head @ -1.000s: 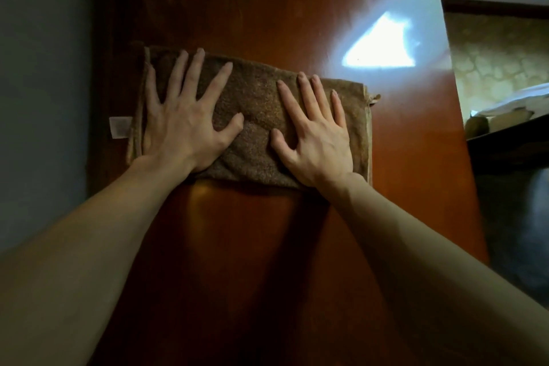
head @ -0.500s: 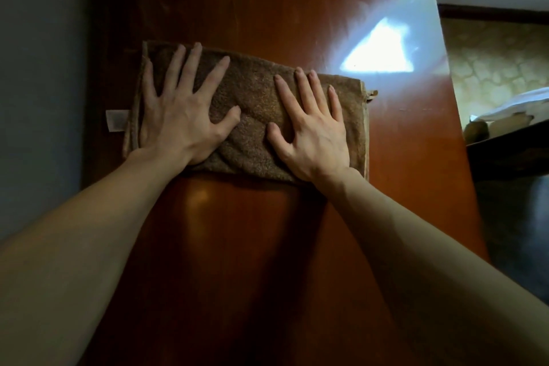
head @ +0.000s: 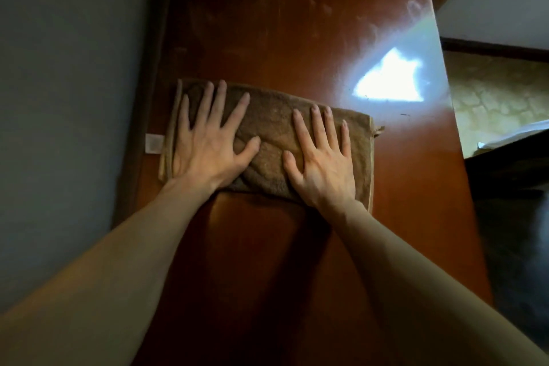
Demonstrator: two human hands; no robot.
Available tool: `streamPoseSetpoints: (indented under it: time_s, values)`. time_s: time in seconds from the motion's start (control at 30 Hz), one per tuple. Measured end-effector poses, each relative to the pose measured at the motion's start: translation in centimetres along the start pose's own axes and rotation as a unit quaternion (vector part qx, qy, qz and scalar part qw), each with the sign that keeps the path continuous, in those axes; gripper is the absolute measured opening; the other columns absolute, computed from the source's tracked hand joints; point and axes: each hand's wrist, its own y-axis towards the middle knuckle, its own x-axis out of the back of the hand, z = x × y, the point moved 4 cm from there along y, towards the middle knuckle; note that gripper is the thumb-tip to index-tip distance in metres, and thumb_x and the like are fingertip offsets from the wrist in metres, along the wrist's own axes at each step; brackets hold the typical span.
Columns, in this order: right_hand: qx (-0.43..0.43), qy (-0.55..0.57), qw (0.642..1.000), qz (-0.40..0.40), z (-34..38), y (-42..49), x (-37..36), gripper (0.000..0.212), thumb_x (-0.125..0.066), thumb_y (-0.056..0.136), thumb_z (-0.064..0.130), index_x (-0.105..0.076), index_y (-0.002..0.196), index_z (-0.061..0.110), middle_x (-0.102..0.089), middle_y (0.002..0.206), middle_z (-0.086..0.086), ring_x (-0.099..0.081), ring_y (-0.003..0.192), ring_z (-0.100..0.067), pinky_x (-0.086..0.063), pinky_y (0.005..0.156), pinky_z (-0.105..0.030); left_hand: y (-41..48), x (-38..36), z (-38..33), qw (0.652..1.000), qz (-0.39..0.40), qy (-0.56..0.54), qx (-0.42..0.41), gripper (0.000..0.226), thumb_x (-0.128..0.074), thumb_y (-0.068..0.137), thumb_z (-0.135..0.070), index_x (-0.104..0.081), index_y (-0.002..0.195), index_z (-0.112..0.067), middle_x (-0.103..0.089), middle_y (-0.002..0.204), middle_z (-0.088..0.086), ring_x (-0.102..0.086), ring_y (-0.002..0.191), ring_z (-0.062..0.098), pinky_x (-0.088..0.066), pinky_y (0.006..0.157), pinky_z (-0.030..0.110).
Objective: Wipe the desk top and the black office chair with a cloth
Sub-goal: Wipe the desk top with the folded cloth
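Head view, looking down on a folded brown cloth lying flat on the reddish-brown counter, about midway along the visible top. Long axis set across the counter, left to right, with the right end tipped slightly nearer the person. Left end almost at the counter's left edge beside the grey wall, with a small white tag sticking out there; a short loop poking from the right end. Flat on the left half, palm down, the left hand, fingers straight and fanned wide, thumb angled in toward the middle. Flat on the right half, the right hand, fingers straight and held closer together, thumb out to the left. Pressing rather than gripping: no finger curled round the fabric. Thumbs near each other but apart, a wrinkled hump of cloth between them. Bare forearms reaching in from the bottom corners. Just beyond the cloth's right end, a bright patch of light on the counter. Past the counter's right edge, a patterned floor.
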Motion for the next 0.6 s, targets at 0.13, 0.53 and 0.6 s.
streamPoseSetpoints:
  time_s: [0.13, 0.53, 0.6]
  values:
    - [0.003, 0.000, 1.000, 0.013, 0.9, -3.0, 0.0, 0.075, -0.021, 0.101, 0.062, -0.004, 0.166, 0.028, -0.002, 0.173, -0.010, 0.007, 0.160, -0.026, 0.006, 0.128, -0.050, -3.3, -0.2, -0.3, 1.000, 0.002, 0.001, 0.011, 0.082, -0.019, 0.092, -0.074, -0.004, 0.164, -0.038, 0.002, 0.173, 0.009, 0.005, 0.159, 0.024, 0.002, 0.126, 0.056]
    - [0.024, 0.007, 0.999, 0.030, 3.4, -12.2, -0.7, 0.075, -0.024, 0.103, 0.062, -0.004, 0.166, 0.027, -0.002, 0.173, -0.010, 0.007, 0.160, -0.025, 0.001, 0.129, -0.051, -14.6, -0.8, -1.3, 0.999, 0.002, -0.005, 0.035, 0.084, -0.026, 0.093, -0.072, -0.012, 0.165, -0.031, -0.005, 0.172, 0.012, -0.003, 0.159, 0.028, -0.005, 0.126, 0.058]
    - [0.026, 0.007, 0.999, 0.035, 4.0, -13.8, -0.8, 0.075, -0.022, 0.103, 0.063, -0.004, 0.166, 0.027, -0.001, 0.173, -0.010, 0.007, 0.160, -0.026, 0.000, 0.128, -0.051, -16.3, -0.7, -1.4, 0.999, 0.003, -0.010, 0.039, 0.085, -0.027, 0.092, -0.072, -0.014, 0.165, -0.030, -0.006, 0.172, 0.012, -0.006, 0.159, 0.029, -0.006, 0.126, 0.058]
